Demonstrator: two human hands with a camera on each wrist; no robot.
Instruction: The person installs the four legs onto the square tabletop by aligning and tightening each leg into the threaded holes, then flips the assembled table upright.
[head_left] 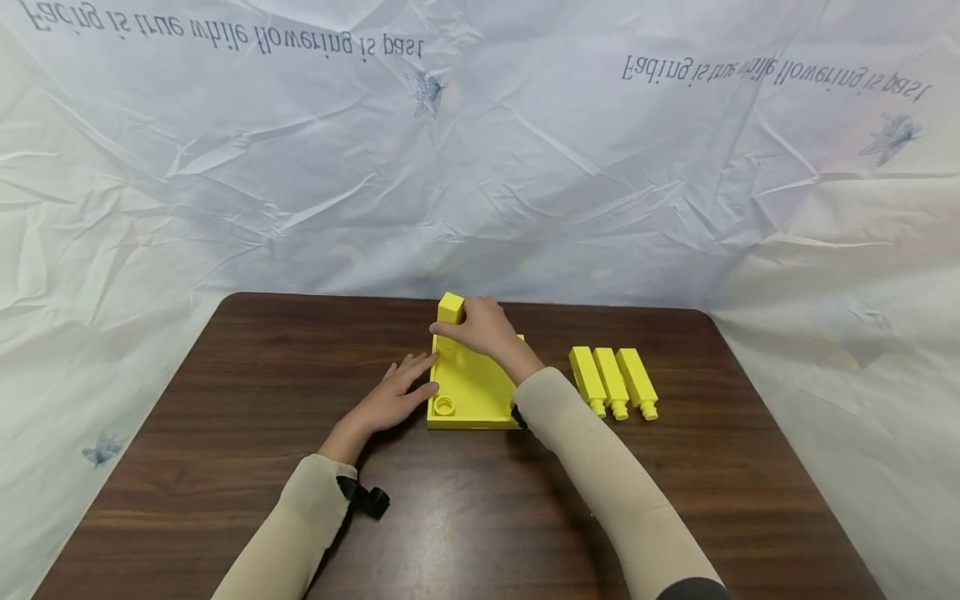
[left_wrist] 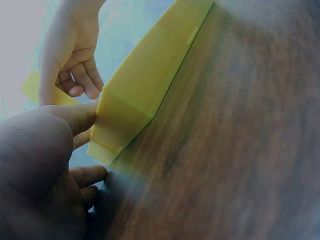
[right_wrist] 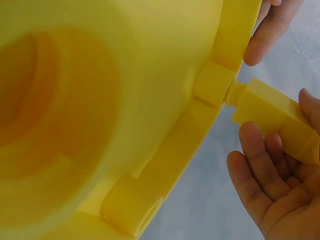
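Note:
A shallow yellow square tray-like panel lies on the table, a round socket at its near left corner. My right hand grips a yellow square leg upright over the far left corner. In the right wrist view the narrow neck of the leg meets a corner socket, part of the neck still showing. My left hand touches the panel's left edge, fingers spread and mostly straight. From the left wrist view, its thumb and fingers lie along the panel's side wall.
Three more yellow legs lie side by side right of the panel, knobbed ends toward me. The brown wooden table ends at a white printed cloth behind. A black strap piece sits on my left sleeve.

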